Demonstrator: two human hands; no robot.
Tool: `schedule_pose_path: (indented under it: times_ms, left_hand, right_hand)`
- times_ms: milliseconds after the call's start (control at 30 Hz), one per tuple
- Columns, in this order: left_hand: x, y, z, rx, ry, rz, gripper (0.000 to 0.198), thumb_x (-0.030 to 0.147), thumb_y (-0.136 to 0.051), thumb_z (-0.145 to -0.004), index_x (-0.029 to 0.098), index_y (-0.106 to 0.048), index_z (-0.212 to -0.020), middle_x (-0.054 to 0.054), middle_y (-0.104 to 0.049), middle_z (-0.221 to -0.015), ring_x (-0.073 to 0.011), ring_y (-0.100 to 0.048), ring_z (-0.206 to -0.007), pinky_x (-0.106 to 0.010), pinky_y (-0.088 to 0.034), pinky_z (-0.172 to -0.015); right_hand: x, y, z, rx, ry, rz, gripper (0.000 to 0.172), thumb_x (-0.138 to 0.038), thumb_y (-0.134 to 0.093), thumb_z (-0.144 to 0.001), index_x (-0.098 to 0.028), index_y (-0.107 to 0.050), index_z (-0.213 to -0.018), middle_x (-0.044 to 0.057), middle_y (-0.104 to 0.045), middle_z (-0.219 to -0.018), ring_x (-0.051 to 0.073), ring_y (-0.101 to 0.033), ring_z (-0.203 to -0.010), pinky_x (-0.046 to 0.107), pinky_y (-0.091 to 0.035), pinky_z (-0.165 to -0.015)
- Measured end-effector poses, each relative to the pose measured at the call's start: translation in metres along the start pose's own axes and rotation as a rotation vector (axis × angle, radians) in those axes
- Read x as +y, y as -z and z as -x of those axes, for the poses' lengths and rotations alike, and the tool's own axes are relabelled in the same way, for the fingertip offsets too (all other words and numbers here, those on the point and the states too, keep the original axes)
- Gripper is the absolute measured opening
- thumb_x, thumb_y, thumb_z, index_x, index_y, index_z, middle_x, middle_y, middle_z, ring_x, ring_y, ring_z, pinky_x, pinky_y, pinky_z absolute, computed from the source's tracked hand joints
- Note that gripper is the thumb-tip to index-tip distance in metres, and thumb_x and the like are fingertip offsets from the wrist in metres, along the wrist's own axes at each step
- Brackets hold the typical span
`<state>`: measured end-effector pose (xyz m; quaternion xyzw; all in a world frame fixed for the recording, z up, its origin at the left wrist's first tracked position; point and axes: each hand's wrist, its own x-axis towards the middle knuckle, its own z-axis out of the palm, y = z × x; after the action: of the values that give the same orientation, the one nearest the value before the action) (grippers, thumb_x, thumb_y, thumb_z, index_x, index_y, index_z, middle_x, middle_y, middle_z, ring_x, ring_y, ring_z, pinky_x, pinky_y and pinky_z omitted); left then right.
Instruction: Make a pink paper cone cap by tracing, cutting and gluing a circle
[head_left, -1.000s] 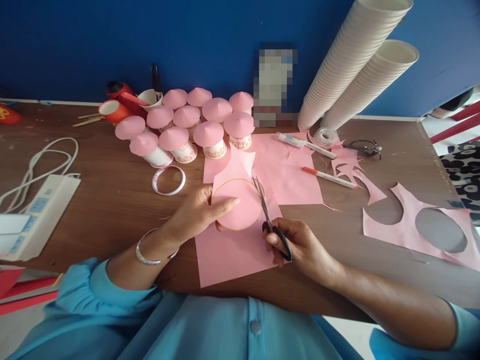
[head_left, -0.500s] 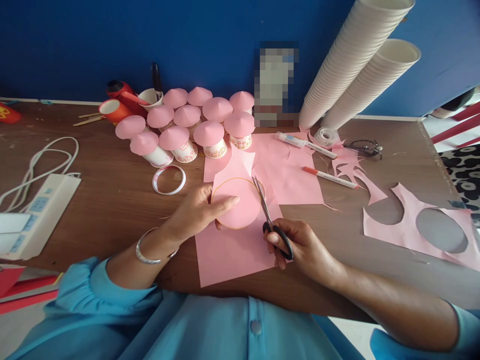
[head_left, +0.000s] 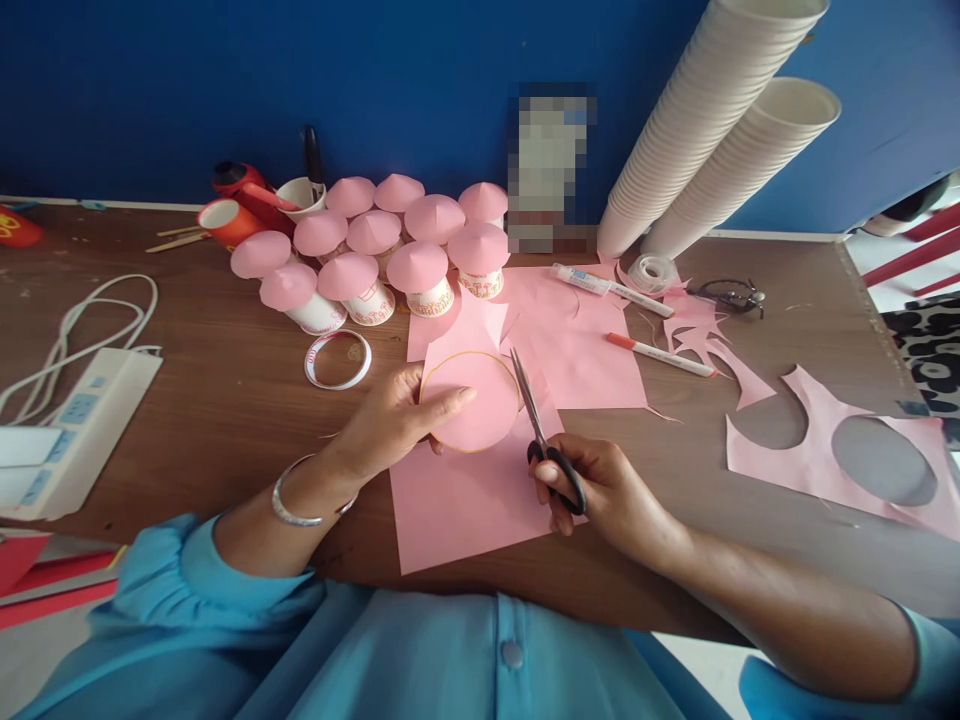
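My left hand (head_left: pixel 420 405) grips a piece of pink paper (head_left: pixel 487 400), thumb on top and fingers beneath. A round yellow-brown outline runs around the part under my thumb, and an uncut flap of the same piece sticks up beyond it. In my right hand (head_left: pixel 592 475) are scissors (head_left: pixel 541 428) with black handles, blades pointing up and away along the right edge of the circle. The blades look closed or nearly so, just beside the paper. Below both hands lies a larger pink sheet (head_left: pixel 457 510) on the brown table.
Several paper cups with pink cone tops (head_left: pixel 417 268) stand behind my hands. A white paper ring (head_left: pixel 337 386) lies to the left, near a power strip (head_left: pixel 90 430). Rightward are a red-capped marker (head_left: pixel 660 355), cut-out pink scraps (head_left: pixel 814 440) and tall cup stacks (head_left: pixel 697 130).
The pink paper in my left hand has shifted slightly up and left. The scissor blades have come away from its right edge, where they overlapped the paper before.
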<state>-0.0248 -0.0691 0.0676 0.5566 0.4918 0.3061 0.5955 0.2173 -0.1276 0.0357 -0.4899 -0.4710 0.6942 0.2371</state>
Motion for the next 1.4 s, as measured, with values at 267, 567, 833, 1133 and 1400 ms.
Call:
schedule_pose_path:
  times_ms: [267, 567, 833, 1133, 1400]
  left_hand:
    - [-0.0026, -0.003, 0.0021, 0.036, -0.034, 0.009, 0.044, 0.039, -0.07, -0.091, 0.017, -0.055, -0.056, 0.003, -0.058, -0.047, -0.0073, -0.052, -0.042, -0.015, -0.041, -0.04]
    - [-0.0045, -0.0077, 0.005, 0.042, -0.025, -0.046, 0.04, 0.037, -0.069, -0.091, 0.016, -0.061, -0.058, 0.002, -0.061, -0.048, -0.0086, -0.056, -0.044, -0.016, -0.044, -0.043]
    - [-0.0014, -0.0086, 0.005, 0.036, -0.027, -0.039, 0.044, 0.039, -0.07, -0.091, 0.016, -0.058, -0.056, 0.002, -0.06, -0.047, -0.0081, -0.056, -0.044, -0.015, -0.045, -0.044]
    - [-0.0018, -0.0089, 0.0055, 0.026, -0.021, -0.032, 0.044, 0.041, -0.069, -0.091, 0.016, -0.058, -0.056, 0.001, -0.059, -0.048, -0.0083, -0.056, -0.045, -0.016, -0.045, -0.043]
    - [-0.0029, -0.0092, 0.0037, 0.044, -0.02, -0.014, 0.044, 0.041, -0.07, -0.091, 0.016, -0.058, -0.057, 0.002, -0.059, -0.048, -0.0079, -0.054, -0.044, -0.016, -0.045, -0.043]
  right_hand:
    - [-0.004, -0.0016, 0.0002, 0.001, 0.006, 0.048, 0.068, -0.087, -0.065, -0.078, -0.019, -0.056, -0.072, -0.001, -0.061, -0.057, 0.012, -0.058, -0.053, 0.025, -0.044, -0.054]
    - [-0.0013, -0.0036, 0.0009, 0.023, 0.039, 0.061, 0.066, -0.085, -0.066, -0.079, -0.02, -0.057, -0.073, -0.001, -0.06, -0.057, 0.012, -0.057, -0.053, 0.024, -0.047, -0.054]
    - [0.0002, -0.0031, 0.0005, 0.019, 0.048, 0.059, 0.061, -0.079, -0.068, -0.083, -0.02, -0.057, -0.073, -0.001, -0.061, -0.057, 0.012, -0.057, -0.053, 0.024, -0.046, -0.053]
    - [-0.0006, -0.0037, 0.0002, 0.03, 0.027, 0.045, 0.057, -0.073, -0.073, -0.082, -0.02, -0.056, -0.071, -0.002, -0.06, -0.055, 0.012, -0.057, -0.05, 0.024, -0.045, -0.052]
    - [0.0, -0.0033, -0.0003, 0.032, 0.039, 0.035, 0.057, -0.074, -0.072, -0.083, -0.021, -0.057, -0.071, -0.002, -0.061, -0.054, 0.013, -0.058, -0.05, 0.025, -0.046, -0.053]
